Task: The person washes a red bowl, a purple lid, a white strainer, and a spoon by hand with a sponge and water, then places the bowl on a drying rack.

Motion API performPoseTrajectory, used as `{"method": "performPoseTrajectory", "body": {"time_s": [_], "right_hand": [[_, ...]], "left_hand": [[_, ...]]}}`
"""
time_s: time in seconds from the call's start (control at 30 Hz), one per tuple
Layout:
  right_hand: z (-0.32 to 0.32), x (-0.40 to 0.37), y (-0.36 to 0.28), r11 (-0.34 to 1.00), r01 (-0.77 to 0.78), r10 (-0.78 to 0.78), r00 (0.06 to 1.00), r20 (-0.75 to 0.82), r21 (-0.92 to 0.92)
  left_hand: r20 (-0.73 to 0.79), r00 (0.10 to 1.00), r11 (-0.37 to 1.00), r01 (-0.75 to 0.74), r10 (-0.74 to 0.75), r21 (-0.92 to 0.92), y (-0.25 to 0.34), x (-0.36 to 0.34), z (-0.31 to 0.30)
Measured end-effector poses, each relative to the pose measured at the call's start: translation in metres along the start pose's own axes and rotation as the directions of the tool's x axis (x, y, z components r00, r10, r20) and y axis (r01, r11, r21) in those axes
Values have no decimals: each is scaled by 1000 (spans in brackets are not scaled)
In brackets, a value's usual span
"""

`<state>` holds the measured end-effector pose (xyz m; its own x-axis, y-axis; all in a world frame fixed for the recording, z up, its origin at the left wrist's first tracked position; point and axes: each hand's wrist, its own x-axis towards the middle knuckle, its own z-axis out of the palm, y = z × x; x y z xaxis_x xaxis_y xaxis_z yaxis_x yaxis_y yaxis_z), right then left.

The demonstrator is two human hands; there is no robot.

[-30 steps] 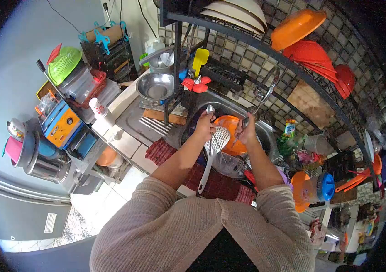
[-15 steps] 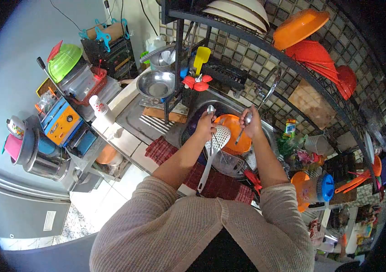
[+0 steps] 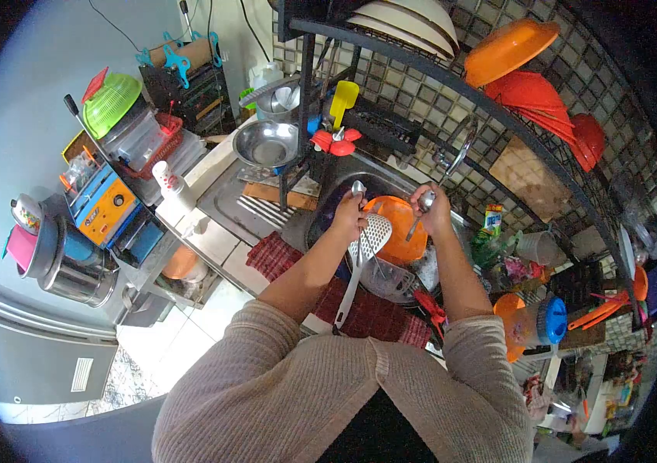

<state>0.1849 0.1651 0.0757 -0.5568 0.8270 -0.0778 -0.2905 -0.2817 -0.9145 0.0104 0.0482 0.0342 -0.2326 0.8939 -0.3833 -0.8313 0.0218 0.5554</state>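
Observation:
Over the sink, my left hand [image 3: 350, 219] is closed around a bundle of utensils. A metal spoon [image 3: 358, 187] pokes out above its fingers, and a white slotted turner [image 3: 375, 234] hangs below with its long handle toward me. My right hand [image 3: 434, 210] grips another metal spoon [image 3: 426, 200], bowl up and handle slanting down to the left. Beneath and between both hands, an orange basin [image 3: 399, 241] sits in the sink. A clear plastic container [image 3: 392, 283] lies nearer to me, beside suds [image 3: 426, 272].
A curved faucet [image 3: 465, 147] rises behind the sink. The black rack [image 3: 421, 71] overhead carries orange and red bowls [image 3: 531, 96]. At left, a steel bowl [image 3: 267, 144] stands by the drainboard. Dark red cloth [image 3: 367, 310] lines the front edge, near red-handled tongs [image 3: 430, 307].
My right hand has shifted slightly right with its spoon, whose handle now points a little more to the right. My left hand and its utensils stay almost in place.

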Motion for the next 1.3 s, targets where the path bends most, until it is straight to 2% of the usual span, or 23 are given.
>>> {"method": "performPoseTrajectory", "body": {"time_s": [0.2,0.33,0.5,0.63,0.7,0.83,0.9,0.93,1.03,1.1,1.13,1.2,1.23,1.3], "right_hand": [[0,-1,1,985,41,-49,998,-47,-169],[0,-4,-1,985,80,-77,997,27,-154],[2,-5,-6,988,39,-41,999,-9,-152],[2,0,-2,991,37,-47,996,-75,-126],[-3,4,0,975,33,-43,998,-43,-220],[3,0,-4,962,-6,-6,999,-46,-274],[12,-3,-7,965,-28,-14,987,-157,-262],[7,0,-6,964,-28,-14,988,-156,-263],[0,9,-8,959,-68,37,992,-117,-275],[4,9,-17,970,-200,175,970,-171,-140],[8,7,-23,970,-201,176,969,-171,-140],[17,2,-34,915,-403,403,905,-139,32],[16,1,-34,915,-403,403,904,-139,32],[13,-1,-34,928,-361,361,932,-17,-86]], "left_hand": [[-27,1000,1000,-1,0,-16,2,-2,3],[-6,1000,1000,-18,18,-10,0,-3,1],[33,999,1000,-23,23,-13,-1,-2,-1],[-9,1000,1000,6,-6,-17,-2,0,-2],[-5,1000,1000,7,-7,-29,-2,2,-3],[-35,999,999,17,-18,-44,-2,2,-4],[-40,999,998,16,-19,-60,-3,4,-6],[-37,999,998,15,-18,-59,-2,3,-5],[-25,1000,998,16,-18,-65,-1,0,-4],[-16,1000,997,19,-20,-70,0,-1,-4],[-19,1000,998,3,-5,-61,0,-1,-5],[-22,1000,999,-10,9,-51,0,-1,-5],[-28,1000,999,-6,5,-41,0,0,-5],[-34,999,999,-3,2,-33,1,0,-5]]}}
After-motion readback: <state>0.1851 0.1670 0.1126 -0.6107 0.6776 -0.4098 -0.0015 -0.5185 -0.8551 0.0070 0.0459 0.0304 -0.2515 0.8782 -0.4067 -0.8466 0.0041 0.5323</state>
